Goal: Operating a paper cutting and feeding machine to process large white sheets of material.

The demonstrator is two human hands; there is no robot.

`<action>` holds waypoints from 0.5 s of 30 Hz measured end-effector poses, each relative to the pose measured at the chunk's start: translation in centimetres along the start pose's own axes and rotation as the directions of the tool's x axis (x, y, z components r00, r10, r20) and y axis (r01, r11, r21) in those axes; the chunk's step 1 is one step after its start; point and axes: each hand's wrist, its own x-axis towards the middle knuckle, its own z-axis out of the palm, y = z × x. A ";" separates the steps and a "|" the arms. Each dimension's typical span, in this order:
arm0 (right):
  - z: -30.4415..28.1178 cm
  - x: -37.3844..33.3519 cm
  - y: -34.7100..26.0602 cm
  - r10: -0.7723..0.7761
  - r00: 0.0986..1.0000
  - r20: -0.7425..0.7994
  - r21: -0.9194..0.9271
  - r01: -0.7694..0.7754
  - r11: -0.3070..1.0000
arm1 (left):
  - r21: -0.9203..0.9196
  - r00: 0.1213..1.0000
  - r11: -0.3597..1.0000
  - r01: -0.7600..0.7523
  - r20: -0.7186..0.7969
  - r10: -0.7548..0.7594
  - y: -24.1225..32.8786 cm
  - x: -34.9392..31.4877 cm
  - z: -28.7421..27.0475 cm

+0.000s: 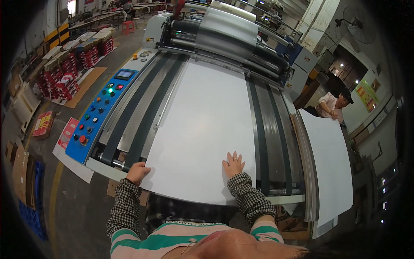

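**Large white sheet (207, 116) laid along a machine bed, with a left hand (138, 172) at its edge and a right hand (234, 165) flat on top**

Head view, looking down: The sheet is stretched lengthwise over the middle of a wide machine (271, 129), its near edge just in front of the wearer's body and its far end brought up to a crossbar below the rollers (185, 42). Whether it is caught between them cannot be told.

The sheet's left edge, close to the near corner, is held by the left hand, with the fingers curled in and closed on the paper; their undersides are hidden. The right hand is laid palm down near the sheet's right edge, fingers spread apart, with nothing grasped. Both forearms are covered by black-and-white checked sleeves (123, 207).

Dark belts (145, 110) are seen on both sides of the sheet. Above the rollers, a broad roll of greyish, shiny material (226, 34) is mounted. Along the machine's left side, a blue control panel (101, 113) is fitted with coloured buttons and a small screen.

To the right, a tall stack of large sheets (330, 159) is placed beside the machine; its far edge is touched by another person (328, 102) in a dark cap. On the floor at far left, piles of red and white packages (69, 69) are lined up.
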 end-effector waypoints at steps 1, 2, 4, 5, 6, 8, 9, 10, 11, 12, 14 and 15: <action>-0.1 1.1 -0.5 -0.002 1.000 0.004 -0.002 0.002 1.000 | 0.142 0.996 0.989 -0.042 -0.068 0.053 0.3 0.8 -0.6; -0.3 2.3 -1.0 -0.005 1.000 0.007 -0.003 0.005 1.000 | 0.338 0.952 0.917 -0.213 -0.139 0.272 -0.2 1.9 -1.4; -1.7 4.3 -0.8 -0.041 0.999 -0.004 0.011 0.041 0.999 | 0.451 0.898 0.872 -0.193 -0.278 0.342 2.1 2.4 0.3; -2.3 5.0 -0.3 -0.081 0.997 -0.013 0.029 0.081 0.996 | 0.555 0.813 0.819 -0.147 -0.403 0.420 3.2 2.8 1.5; -2.4 5.5 0.4 -0.080 0.997 -0.016 0.032 0.081 0.996 | 0.490 0.760 0.838 -0.239 -0.443 0.475 3.5 3.0 2.4; -2.6 6.8 4.1 -0.102 0.965 -0.242 0.526 0.219 0.822 | 0.467 0.801 0.849 -0.246 -0.395 0.450 3.9 3.7 3.5; -1.8 7.5 8.3 -0.104 0.882 -0.460 0.435 0.326 0.840 | 0.441 0.841 0.860 -0.255 -0.338 0.423 4.2 4.3 4.6; -3.7 7.3 11.7 -0.302 0.786 -0.539 0.098 0.415 0.905 | 0.454 0.831 0.850 -0.267 -0.339 0.441 3.5 4.2 3.8; -6.2 5.1 13.0 -0.339 0.588 -0.735 -0.198 0.291 0.936 | 0.458 0.821 0.848 -0.267 -0.353 0.449 2.5 3.8 2.7; -8.7 3.2 17.2 -0.157 0.647 -0.746 -0.200 0.008 0.980 | 0.425 0.835 0.872 -0.242 -0.366 0.410 1.8 3.7 1.9; -14.2 -2.4 22.8 0.156 0.547 -0.823 -0.154 -0.478 0.864 | 0.398 0.822 0.902 -0.169 -0.448 0.352 0.5 2.2 -0.2; -14.7 -6.3 29.5 0.394 0.436 -0.809 -0.001 -0.671 0.741 | 0.404 0.815 0.902 -0.152 -0.465 0.346 0.2 2.1 -0.2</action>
